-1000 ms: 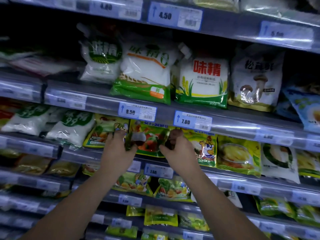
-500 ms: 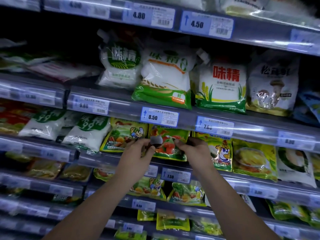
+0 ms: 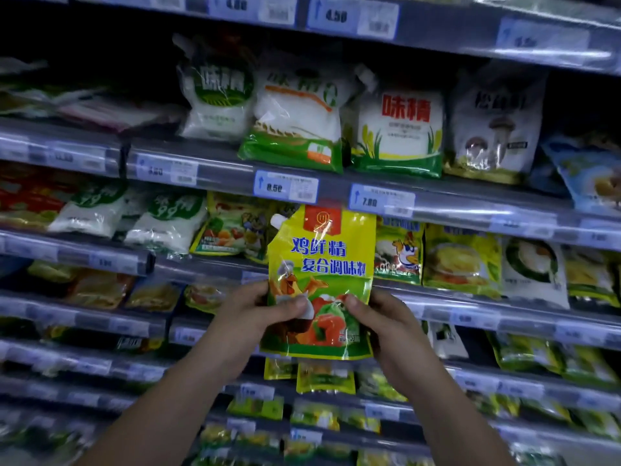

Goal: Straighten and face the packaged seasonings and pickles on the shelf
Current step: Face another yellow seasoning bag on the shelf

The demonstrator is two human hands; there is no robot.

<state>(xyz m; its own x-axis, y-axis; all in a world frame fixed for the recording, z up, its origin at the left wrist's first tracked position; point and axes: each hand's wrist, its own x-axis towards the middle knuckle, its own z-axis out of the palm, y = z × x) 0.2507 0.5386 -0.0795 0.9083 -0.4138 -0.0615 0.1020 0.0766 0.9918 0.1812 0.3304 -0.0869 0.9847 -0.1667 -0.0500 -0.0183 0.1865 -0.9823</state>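
Observation:
A yellow seasoning pouch (image 3: pixel 322 260) with blue lettering, a red top label and a white corner spout stands upright in front of the shelf, its face toward me. My left hand (image 3: pixel 258 311) grips its lower left edge, thumb on the front. My right hand (image 3: pixel 383 317) grips its lower right edge. The pouch hangs in the air, off the shelf (image 3: pixel 470 297), and hides the slot behind it. Similar yellow-green pouches (image 3: pixel 232 227) lie to its left and another chicken-print pouch (image 3: pixel 400 250) to its right.
White and green seasoning bags (image 3: pixel 400 129) lean on the shelf above, with a mushroom bag (image 3: pixel 494 122) at right. Blue price tags (image 3: pixel 285 186) line the shelf rails. Lower shelves hold several small yellow-green packets (image 3: pixel 326 378). White bags (image 3: pixel 168 216) sit at left.
Both hands have pulled the yellow pouch out of its row on the shelf and raised it upright, facing me. The view has shifted slightly left and closer.

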